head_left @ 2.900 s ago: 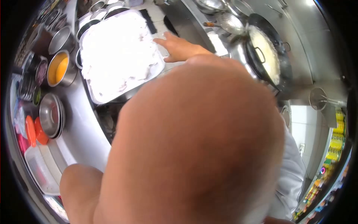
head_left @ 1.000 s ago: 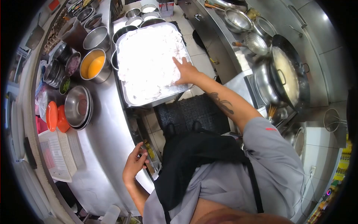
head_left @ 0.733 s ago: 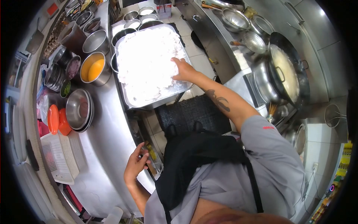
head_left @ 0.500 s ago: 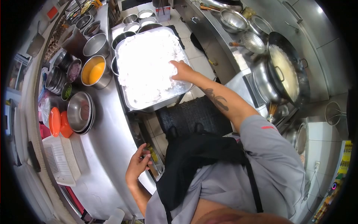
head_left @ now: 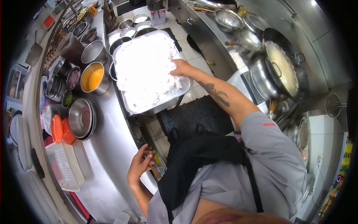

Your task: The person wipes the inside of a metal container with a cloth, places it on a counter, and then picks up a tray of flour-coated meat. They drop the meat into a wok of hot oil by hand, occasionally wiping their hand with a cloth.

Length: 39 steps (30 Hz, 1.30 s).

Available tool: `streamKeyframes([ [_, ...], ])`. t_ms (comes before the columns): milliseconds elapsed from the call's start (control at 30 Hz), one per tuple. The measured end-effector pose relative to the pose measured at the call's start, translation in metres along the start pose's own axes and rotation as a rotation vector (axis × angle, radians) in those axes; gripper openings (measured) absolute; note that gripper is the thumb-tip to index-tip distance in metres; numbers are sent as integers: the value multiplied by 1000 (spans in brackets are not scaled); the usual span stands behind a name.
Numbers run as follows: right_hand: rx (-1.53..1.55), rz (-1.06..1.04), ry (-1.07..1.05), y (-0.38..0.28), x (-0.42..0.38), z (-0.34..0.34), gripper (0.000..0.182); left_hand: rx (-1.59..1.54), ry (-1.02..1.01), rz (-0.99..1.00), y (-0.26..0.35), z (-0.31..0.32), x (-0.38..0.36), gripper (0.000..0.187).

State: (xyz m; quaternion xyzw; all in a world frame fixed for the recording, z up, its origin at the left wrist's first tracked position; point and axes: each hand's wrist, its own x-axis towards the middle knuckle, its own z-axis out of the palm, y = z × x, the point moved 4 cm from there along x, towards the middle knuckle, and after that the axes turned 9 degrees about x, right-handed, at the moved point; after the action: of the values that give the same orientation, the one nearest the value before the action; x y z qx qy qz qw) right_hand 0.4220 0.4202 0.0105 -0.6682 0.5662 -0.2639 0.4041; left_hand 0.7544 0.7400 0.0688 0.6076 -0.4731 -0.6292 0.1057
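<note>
A large metal tray (head_left: 185, 89) stands ahead of me, heaped with a white, flour-like mass (head_left: 145, 71) that is too bright to make out in detail. My right hand (head_left: 181, 68) reaches to the tray's right side, its fingertips sunk into the edge of the white mass. What those fingers grip, if anything, is hidden. Near the steel counter's edge, my left hand (head_left: 140, 164) hangs in the air with its fingers loosely apart and nothing in them.
To the left, a steel counter (head_left: 108, 149) carries a pot of orange liquid (head_left: 95, 77), stacked metal bowls (head_left: 80, 118) and a white plastic basket (head_left: 65, 166). On the right stand a wok of pale liquid (head_left: 281, 67), a skimmer (head_left: 249, 40) and a colander (head_left: 228, 19).
The view has shifted slightly, so the counter and tray appear a little lower. My right hand stays at the white mass, and my left hand keeps nearly the same pose.
</note>
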Motion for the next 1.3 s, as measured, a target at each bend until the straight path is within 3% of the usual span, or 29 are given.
streamKeyframes([
  [133, 486, 111, 23, -19, -2, -12, 47, -10, -6, 11, -4, -4, 2, 54],
  [233, 347, -4, 60, 14, 12, 4, 48, -2, -6, 18, 1, -5, 5, 55],
  [333, 491, 23, 51, -3, 2, -2, 47, -18, 0, 18, 1, -6, 7, 55],
  [400, 569, 150, 17, -37, -7, -11, 47, -14, -12, 25, -2, -6, 10, 54],
  [433, 606, 214, 34, -49, -13, -25, 47, -24, -3, 23, -3, -6, 12, 54],
  [500, 773, 39, 7, -63, -26, -56, 47, -14, -33, 45, -7, -2, 17, 54],
  [567, 629, 60, 133, -79, -37, -96, 47, -18, -56, 34, -5, -1, 20, 55],
  [633, 803, -98, 105, -93, -72, -152, 46, 14, -107, 46, 0, 0, 30, 56],
  [667, 813, -39, 128, -106, -100, -186, 47, 16, -127, 41, 3, 2, 35, 56],
  [800, 462, -11, 426, -97, -185, -320, 47, 45, -175, 52, 20, 11, 50, 56],
  [933, 187, 261, 712, -24, -244, -434, 38, 99, -170, 44, 42, 29, 63, 57],
  [967, 38, 307, 714, 10, -248, -460, 33, 100, -171, 28, 49, 36, 64, 57],
  [1033, 63, 313, 711, 70, -253, -486, 32, 98, -168, -5, 63, 53, 63, 57],
  [1067, -169, 385, 703, 120, -249, -509, 34, 107, -159, -22, 68, 61, 62, 57],
  [1100, 18, 381, 660, 138, -253, -506, 36, 107, -156, -36, 72, 69, 61, 57],
  [1133, -147, 472, 633, 162, -249, -512, 41, 103, -154, -49, 74, 75, 60, 57],
  [1167, -384, 485, 567, 220, -242, -536, 54, 98, -152, -63, 76, 82, 59, 57],
  [1233, -671, 509, 662, 235, -240, -555, 50, 101, -130, -79, 82, 91, 55, 56],
  [1300, -796, 254, 871, 232, -243, -613, 43, 110, -107, -80, 82, 93, 49, 56],
])
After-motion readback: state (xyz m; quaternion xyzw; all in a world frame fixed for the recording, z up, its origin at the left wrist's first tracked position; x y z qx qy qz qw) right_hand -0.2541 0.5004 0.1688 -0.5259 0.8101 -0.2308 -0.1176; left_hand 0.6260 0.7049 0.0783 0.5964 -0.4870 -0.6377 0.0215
